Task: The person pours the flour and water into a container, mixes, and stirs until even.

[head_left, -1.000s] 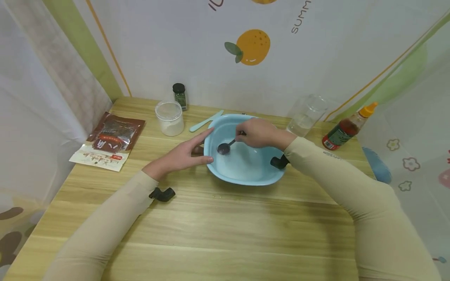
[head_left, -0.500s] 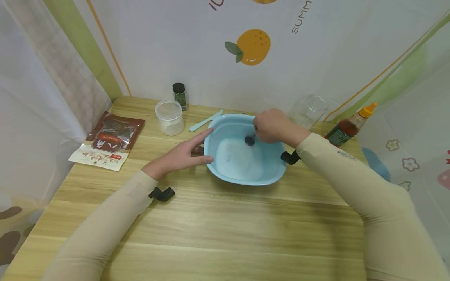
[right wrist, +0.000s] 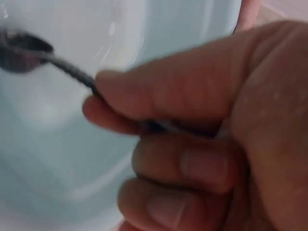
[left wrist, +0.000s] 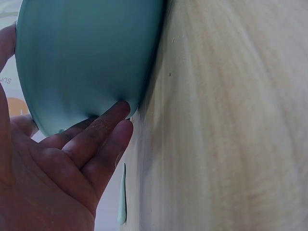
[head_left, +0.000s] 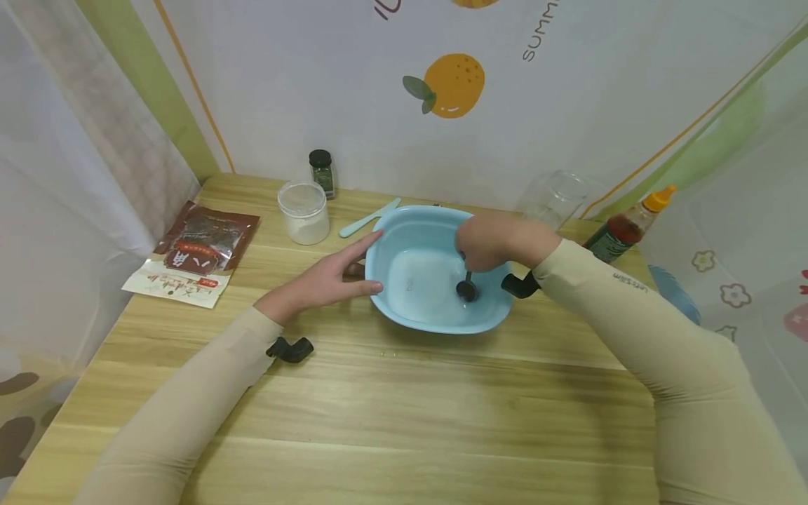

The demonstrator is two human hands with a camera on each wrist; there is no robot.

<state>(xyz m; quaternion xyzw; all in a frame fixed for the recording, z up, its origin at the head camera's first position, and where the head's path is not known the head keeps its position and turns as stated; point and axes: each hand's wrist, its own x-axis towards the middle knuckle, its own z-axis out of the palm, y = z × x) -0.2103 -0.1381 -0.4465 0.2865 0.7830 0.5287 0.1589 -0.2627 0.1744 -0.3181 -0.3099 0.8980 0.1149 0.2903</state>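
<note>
A light-blue plastic basin [head_left: 410, 324] stands on the wooden table, its inside whitish and glossy at the bottom. My left hand [head_left: 322, 280] holds its left side: thumb and index finger lie over the rim, and the other fingers rest against the outer wall [left wrist: 82, 57]. My right hand [head_left: 499, 242] is above the basin's right half, pinching the thin handle of a small dark spoon [head_left: 467, 290] between thumb and index finger. The round spoon bowl points down low inside the basin, near its right wall. In the right wrist view the remaining fingers [right wrist: 187, 163] curl below the handle.
Left of the basin are a lidded clear jar of white powder [head_left: 304, 217], a black-capped herb jar [head_left: 322, 172], a pale-blue spatula [head_left: 369, 218] and a brown food packet [head_left: 205, 242]. A clear glass [head_left: 562, 196] and a yellow-capped sauce bottle [head_left: 621, 230] stand at right.
The spoon has travelled from the basin's left side to the back right, then toward the front right, with my right hand shifting rightward. My left hand and the basin have stayed in place.
</note>
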